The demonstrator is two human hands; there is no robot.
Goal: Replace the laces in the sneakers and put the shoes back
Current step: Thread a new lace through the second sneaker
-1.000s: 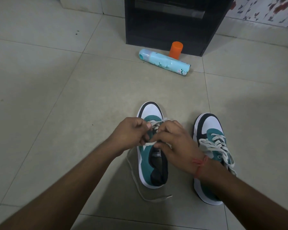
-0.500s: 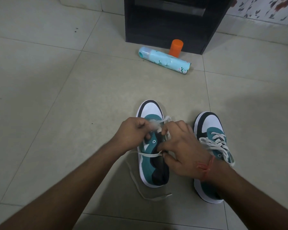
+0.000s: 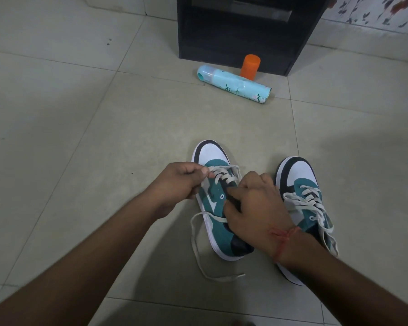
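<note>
Two sneakers stand side by side on the tiled floor [image 3: 80, 137], toes pointing away from the person. On the left sneaker [image 3: 218, 222], teal with a white toe and dark heel, the white lace [image 3: 224, 177] crosses only the eyelets nearest the toe; the eyelets nearer the ankle show bare. The left hand [image 3: 177, 182] sits just beside the shoe's left edge with its fingers curled, pinching a strand of that lace close to the toe-end crossings. The right hand [image 3: 254, 208] lies over the tongue and opening of the same shoe, its fingers bent down onto the shoe and its thumb pressing by the left row of eyelets; whether it holds a strand there cannot be told. One free end of the lace runs out from under the right hand, loops down the left side of the shoe and trails across the floor in front of the heel. A red thread band [image 3: 283, 238] circles the right wrist. The right sneaker [image 3: 302, 184] stands just beside it, laced along its length, partly covered by the right forearm. Well apart, farther back, a light-blue spray can [image 3: 233, 84] lies on its side near an upright orange cap [image 3: 250, 66], which stands against a dark cabinet [image 3: 240, 31]
</note>
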